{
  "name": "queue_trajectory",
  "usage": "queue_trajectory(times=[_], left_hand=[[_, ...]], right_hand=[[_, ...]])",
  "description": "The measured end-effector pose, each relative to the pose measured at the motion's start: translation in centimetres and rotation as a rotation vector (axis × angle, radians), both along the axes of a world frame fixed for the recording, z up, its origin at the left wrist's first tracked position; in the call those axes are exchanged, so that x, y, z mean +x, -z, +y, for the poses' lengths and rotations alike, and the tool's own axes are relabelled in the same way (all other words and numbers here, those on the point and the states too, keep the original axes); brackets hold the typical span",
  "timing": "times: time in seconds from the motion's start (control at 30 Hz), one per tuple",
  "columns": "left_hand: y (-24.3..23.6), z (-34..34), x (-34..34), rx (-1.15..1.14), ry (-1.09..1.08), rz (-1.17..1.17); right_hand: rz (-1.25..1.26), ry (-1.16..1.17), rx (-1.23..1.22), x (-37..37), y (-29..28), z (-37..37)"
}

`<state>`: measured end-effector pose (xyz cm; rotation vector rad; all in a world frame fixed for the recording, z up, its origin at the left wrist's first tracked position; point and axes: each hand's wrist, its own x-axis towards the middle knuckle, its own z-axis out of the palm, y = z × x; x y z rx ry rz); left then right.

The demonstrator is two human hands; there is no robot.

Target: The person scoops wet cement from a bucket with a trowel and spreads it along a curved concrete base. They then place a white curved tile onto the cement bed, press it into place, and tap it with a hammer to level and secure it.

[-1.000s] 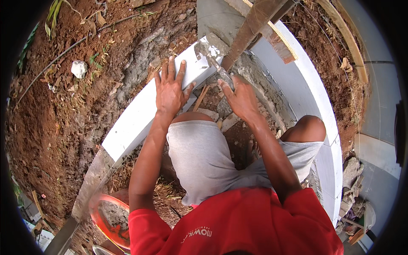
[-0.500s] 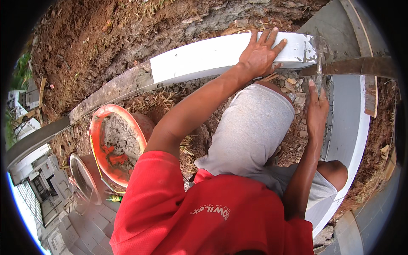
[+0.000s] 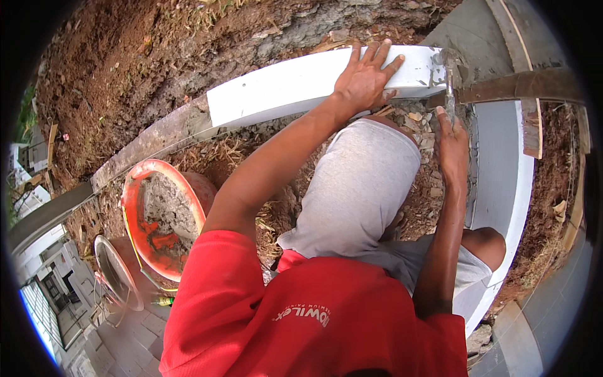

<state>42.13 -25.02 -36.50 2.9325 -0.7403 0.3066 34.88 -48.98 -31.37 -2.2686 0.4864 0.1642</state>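
Observation:
My left hand (image 3: 365,76) lies flat with spread fingers on top of a long white block (image 3: 276,85), near its right end. The block rests on a low grey base along the dug earth. My right hand (image 3: 452,144) is closed around a hand tool (image 3: 450,94) with a shiny metal shaft. The tool points away from me, and its grey-smeared head is at the block's right end; its exact kind cannot be made out. Grey mortar smears mark that end of the block. A taut string line (image 3: 169,149) runs along the block's near side.
An orange-rimmed bucket (image 3: 141,248) of grey mortar stands at left, with a second bucket (image 3: 133,295) beyond it. At right are a white-edged grey wall (image 3: 496,169), a wooden beam (image 3: 527,86) and an upright board (image 3: 532,129). Bare soil (image 3: 125,88) rises beyond the block.
The whole view has shifted, so things sit slightly further left. My left hand stays on the block, and my right hand still grips the tool at the block's end.

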Motion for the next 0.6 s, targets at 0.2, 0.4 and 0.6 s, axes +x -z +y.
queue_trajectory(times=[0.2, 0.4, 0.6], left_hand=[[0.0, -0.1, 0.5, -0.097, 0.039, -0.029], [0.4, -0.7, 0.5, -0.057, 0.046, -0.053], [-0.2, -0.3, 1.6, -0.02, 0.114, -0.002]], right_hand=[[-0.057, -0.055, 0.045, -0.4, -1.8, -0.3], [-0.086, -0.003, 0.251, -6.9, -4.6, -1.5], [-0.062, -0.033, 0.213, -11.2, -5.6, -1.2]])
